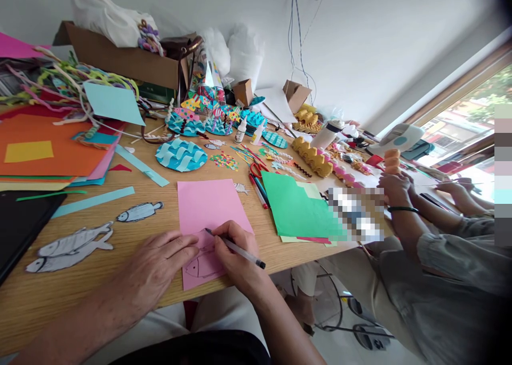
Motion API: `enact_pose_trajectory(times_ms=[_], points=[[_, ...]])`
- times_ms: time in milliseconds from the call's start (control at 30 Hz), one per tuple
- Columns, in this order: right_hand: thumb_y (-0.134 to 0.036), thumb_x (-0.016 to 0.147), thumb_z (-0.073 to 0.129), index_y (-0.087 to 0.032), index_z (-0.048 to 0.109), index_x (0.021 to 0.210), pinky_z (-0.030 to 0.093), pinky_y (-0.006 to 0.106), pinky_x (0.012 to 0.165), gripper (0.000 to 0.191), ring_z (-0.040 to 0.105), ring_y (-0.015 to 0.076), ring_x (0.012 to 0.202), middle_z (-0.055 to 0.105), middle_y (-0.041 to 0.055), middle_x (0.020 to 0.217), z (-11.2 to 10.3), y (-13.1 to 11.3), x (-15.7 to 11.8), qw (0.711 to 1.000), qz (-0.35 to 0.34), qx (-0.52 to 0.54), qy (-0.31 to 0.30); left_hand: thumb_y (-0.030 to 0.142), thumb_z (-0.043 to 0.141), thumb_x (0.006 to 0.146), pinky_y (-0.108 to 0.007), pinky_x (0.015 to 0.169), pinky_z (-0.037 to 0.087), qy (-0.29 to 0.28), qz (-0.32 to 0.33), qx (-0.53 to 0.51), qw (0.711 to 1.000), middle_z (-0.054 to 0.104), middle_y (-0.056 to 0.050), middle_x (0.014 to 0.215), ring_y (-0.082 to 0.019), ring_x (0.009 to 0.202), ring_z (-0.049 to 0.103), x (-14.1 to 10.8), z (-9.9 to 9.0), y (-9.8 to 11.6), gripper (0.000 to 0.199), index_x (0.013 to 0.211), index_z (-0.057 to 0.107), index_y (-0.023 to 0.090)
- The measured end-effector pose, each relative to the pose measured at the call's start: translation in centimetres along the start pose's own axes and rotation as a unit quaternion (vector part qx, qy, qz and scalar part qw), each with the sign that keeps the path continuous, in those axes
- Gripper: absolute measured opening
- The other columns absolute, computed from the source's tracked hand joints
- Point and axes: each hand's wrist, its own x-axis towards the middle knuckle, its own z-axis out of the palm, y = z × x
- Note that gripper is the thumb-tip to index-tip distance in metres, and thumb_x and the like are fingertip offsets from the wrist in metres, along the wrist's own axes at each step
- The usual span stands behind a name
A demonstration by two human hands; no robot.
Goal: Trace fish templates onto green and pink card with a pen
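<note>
My right hand (239, 255) grips a gel pen (248, 255), its tip on a sheet of pink paper (210, 205) near the table's front edge. Fish outlines (195, 268) in dark ink show on the lower part of the sheet, partly covered by my hands. My left hand (154, 263) lies flat with fingers stretched out, the fingertips resting on the sheet's left side. To the left lie cut-out paper fish: a pair overlapping (72, 246) and a smaller one (140, 212).
Green paper (296, 205), red scissors (258, 166) and markers (258, 190) lie right of the sheet. A blue woven paper disc (182, 155), glue bottles (240, 130) and coloured sheets (60, 143) lie beyond. At right, another person's hands (394, 186) hold something tan.
</note>
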Motion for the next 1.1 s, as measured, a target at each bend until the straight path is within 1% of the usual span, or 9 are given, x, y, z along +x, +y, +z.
enact_pose_trajectory(times_ms=[133,300,467,600,700,800,933,1100], points=[[-0.017,0.075,0.051,-0.020,0.060,0.074,0.040,0.022,0.056,0.010,0.052,0.0112,0.056,0.059,-0.0029,0.062,0.0,0.1,-0.1,1.000,-0.004,0.008,-0.005,-0.005,0.033,0.080,-0.032,0.090,0.046,-0.015,-0.017,-0.003,1.000,0.067,-0.002,0.115,-0.018,0.104,0.056,-0.2,0.3,0.1,0.053,0.115,0.063,0.021],[-0.018,0.074,0.050,-0.020,0.060,0.074,0.040,0.022,0.054,0.010,0.052,0.0114,0.056,0.059,-0.0031,0.061,-0.1,0.0,-0.1,1.000,0.014,0.015,-0.006,-0.004,0.033,0.080,-0.032,0.094,0.046,-0.039,-0.043,-0.013,0.998,0.066,-0.002,0.116,-0.018,0.106,0.055,-0.6,0.8,0.2,0.055,0.117,0.063,0.024],[-0.018,0.073,0.051,-0.020,0.061,0.075,0.040,0.022,0.055,0.010,0.052,0.0115,0.055,0.060,-0.0029,0.061,0.1,0.0,0.1,1.000,0.012,0.013,0.004,-0.006,0.032,0.078,-0.033,0.095,0.045,-0.023,-0.042,-0.021,0.999,0.065,-0.002,0.118,-0.018,0.107,0.054,-0.6,0.8,0.2,0.056,0.116,0.062,0.023],[-0.018,0.073,0.050,-0.020,0.061,0.075,0.040,0.022,0.056,0.011,0.053,0.0117,0.056,0.060,-0.0026,0.062,0.1,0.0,0.1,1.000,0.010,0.006,0.004,-0.006,0.032,0.077,-0.032,0.089,0.047,0.001,-0.009,-0.007,1.000,0.067,-0.002,0.115,-0.019,0.103,0.056,-0.1,0.1,0.1,0.054,0.113,0.063,0.020],[-0.017,0.073,0.050,-0.020,0.061,0.076,0.040,0.022,0.056,0.011,0.052,0.0116,0.056,0.061,-0.0025,0.063,0.0,0.0,0.1,1.000,0.014,0.007,0.008,-0.006,0.032,0.075,-0.030,0.086,0.048,0.004,0.007,0.001,1.000,0.068,-0.002,0.113,-0.018,0.100,0.058,0.2,-0.3,0.0,0.054,0.110,0.064,0.020],[-0.017,0.074,0.051,-0.020,0.061,0.076,0.040,0.022,0.056,0.011,0.052,0.0116,0.056,0.061,-0.0026,0.063,-0.1,-0.1,0.1,1.000,0.016,0.008,0.006,-0.007,0.032,0.075,-0.031,0.087,0.048,-0.006,-0.002,-0.002,1.000,0.068,-0.002,0.114,-0.018,0.101,0.057,0.1,-0.1,0.1,0.056,0.112,0.064,0.020],[-0.017,0.074,0.050,-0.020,0.060,0.075,0.040,0.022,0.055,0.011,0.053,0.0117,0.056,0.061,-0.0023,0.063,-0.1,-0.2,0.1,1.000,0.017,0.007,0.003,-0.009,0.029,0.075,-0.033,0.091,0.046,-0.014,-0.041,-0.008,0.999,0.066,-0.001,0.117,-0.018,0.105,0.055,-0.4,0.6,0.4,0.060,0.114,0.063,0.022],[-0.017,0.074,0.050,-0.020,0.061,0.076,0.040,0.022,0.056,0.011,0.053,0.0116,0.057,0.061,-0.0026,0.063,0.1,0.0,0.0,1.000,0.013,0.007,0.004,-0.007,0.033,0.076,-0.032,0.091,0.047,-0.022,-0.031,-0.003,0.999,0.067,-0.001,0.115,-0.018,0.104,0.056,-0.5,0.6,0.2,0.057,0.114,0.063,0.023]])
